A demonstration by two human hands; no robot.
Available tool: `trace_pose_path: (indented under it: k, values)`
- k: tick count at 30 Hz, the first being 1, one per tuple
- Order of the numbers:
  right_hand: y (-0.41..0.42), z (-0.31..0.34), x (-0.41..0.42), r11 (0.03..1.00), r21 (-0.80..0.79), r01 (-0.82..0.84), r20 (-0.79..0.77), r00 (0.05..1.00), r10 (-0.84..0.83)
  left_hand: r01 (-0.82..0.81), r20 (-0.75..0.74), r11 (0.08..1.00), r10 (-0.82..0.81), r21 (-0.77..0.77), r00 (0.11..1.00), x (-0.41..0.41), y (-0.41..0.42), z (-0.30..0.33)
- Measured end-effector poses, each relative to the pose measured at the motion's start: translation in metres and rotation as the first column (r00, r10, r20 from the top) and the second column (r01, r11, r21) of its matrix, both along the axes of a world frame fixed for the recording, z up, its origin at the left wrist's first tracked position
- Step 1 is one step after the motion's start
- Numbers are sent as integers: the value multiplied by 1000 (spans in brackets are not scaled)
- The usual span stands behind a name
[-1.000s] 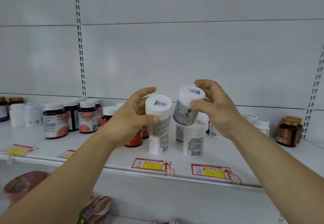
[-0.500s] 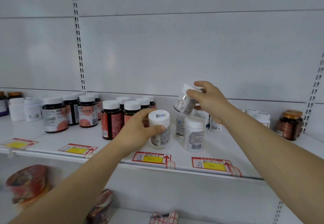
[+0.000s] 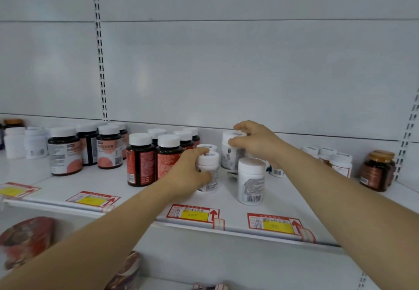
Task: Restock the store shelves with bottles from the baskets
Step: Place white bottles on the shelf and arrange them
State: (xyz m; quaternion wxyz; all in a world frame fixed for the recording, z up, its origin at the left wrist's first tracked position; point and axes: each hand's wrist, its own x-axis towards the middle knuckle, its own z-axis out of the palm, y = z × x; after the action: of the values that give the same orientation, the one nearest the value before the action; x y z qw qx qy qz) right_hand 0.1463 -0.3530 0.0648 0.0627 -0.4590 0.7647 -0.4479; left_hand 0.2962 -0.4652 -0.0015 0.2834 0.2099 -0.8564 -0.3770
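Note:
My left hand (image 3: 189,171) grips a white bottle (image 3: 209,173) that stands on the white shelf (image 3: 145,195) beside the dark bottles with red labels. Another white lid shows just behind it. My right hand (image 3: 254,142) holds a second white bottle (image 3: 232,153) by its lid, further back on the shelf, slightly tilted with its base at the shelf. A third white bottle (image 3: 251,180) stands free in front of the right hand. No basket is in view.
Dark bottles with white lids (image 3: 140,160) stand in rows to the left. White bottles (image 3: 337,161) and brown jars (image 3: 377,170) stand at the right. Price tags (image 3: 192,213) line the shelf edge. Packaged goods (image 3: 25,239) lie on the lower shelf.
Both hands have lowered and moved forward from mid-air to the shelf. The left bottle now stands on the shelf, and the right bottle has come down behind the front white bottle.

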Motion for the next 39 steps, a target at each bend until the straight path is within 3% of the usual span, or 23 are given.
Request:
trace_pose_path:
  k: [4,14,22,26,30,35,39]
  values:
    - [-3,-3,-3,984,180,-7,-97,995,25,-10,45,999,12,-46,999,-2,-2,-4]
    - [-6,-3,-6,940,342,-13,-131,989,62,-4,35,1000,4,-3,999,-7,-5,-4]
    - [-7,14,-27,969,236,76,-90,994,-56,33,36,999,-31,-41,999,-18,-8,-8]
    - [-13,20,-38,969,229,92,-170,984,-53,14,91,973,7,-229,996,-20,-10,-3]
    - [-25,21,-43,937,329,116,-256,966,-30,65,153,916,-3,-397,988,-26,-9,10]
    - [-39,16,-49,890,422,173,-362,932,-10,116,258,886,5,-449,966,-36,-16,15]
    - [-40,15,-52,889,423,178,-385,923,-2,124,250,883,-8,-452,968,-41,-24,11]
